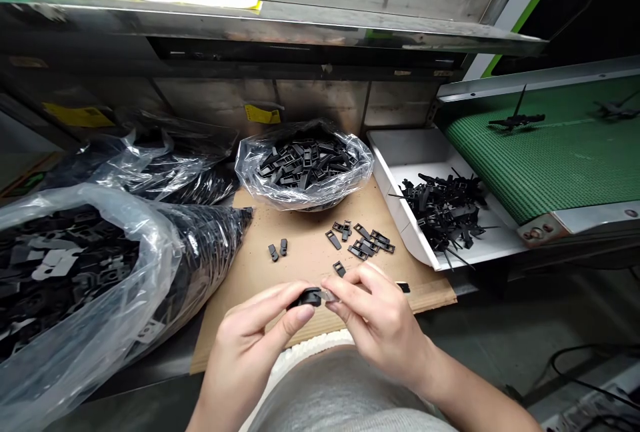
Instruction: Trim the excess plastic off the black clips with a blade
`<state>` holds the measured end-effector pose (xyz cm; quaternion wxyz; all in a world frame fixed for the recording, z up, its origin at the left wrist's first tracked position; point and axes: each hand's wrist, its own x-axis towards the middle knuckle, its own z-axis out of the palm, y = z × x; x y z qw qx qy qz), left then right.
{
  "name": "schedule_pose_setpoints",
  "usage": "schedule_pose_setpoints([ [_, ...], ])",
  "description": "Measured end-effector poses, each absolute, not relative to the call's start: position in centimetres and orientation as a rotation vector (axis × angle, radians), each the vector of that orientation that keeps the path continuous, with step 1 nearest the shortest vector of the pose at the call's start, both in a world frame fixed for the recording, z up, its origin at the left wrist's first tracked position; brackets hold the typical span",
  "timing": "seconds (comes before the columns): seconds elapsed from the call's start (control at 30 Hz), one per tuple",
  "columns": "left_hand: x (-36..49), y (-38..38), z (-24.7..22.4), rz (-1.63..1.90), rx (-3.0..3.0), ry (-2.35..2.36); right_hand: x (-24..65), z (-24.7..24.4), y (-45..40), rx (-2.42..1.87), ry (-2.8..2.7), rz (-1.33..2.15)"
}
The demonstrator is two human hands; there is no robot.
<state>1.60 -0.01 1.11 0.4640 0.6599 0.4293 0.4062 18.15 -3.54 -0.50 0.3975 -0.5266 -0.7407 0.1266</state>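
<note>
My left hand [265,329] pinches a small black plastic part [309,297] between thumb and fingers, above the front of a cardboard sheet [280,219]. My right hand [383,315] is closed on a small flat grey piece [327,295], which meets the right end of the black part; its exact kind is unclear. Just beyond the hands lie several black rectangular plastic pieces with openings [367,243]. Two small black parts [278,249] sit apart on the left. A dark object [403,287] shows beside my right hand, mostly hidden.
An open plastic bag [305,202] of black pieces stands at the back. On the left, a large clear bag [165,265] holds black and grey pieces. A white tray [400,152] with spiky black assemblies stands right, beside a green conveyor belt [560,152]. A metal shelf [300,29] crosses above.
</note>
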Motion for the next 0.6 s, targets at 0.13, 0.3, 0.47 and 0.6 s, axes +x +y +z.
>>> schedule_pose_setpoints([
  [0.13,1.5,-0.1,0.7,0.876,1.498,0.978,18.2,-1.0,-3.0,-1.312,-1.706,0.206],
  [0.3,1.2,0.1,0.2,0.976,1.747,1.012,18.7,-0.5,-3.3,-1.258,-1.603,0.602],
  [0.47,0.9,0.0,0.0,1.165,2.258,0.976,18.7,0.5,-3.7,-1.334,-1.587,0.794],
  [0.6,1.0,0.0,-0.4,1.186,2.409,0.922,18.4,0.6,-3.6,-1.347,-1.598,0.776],
])
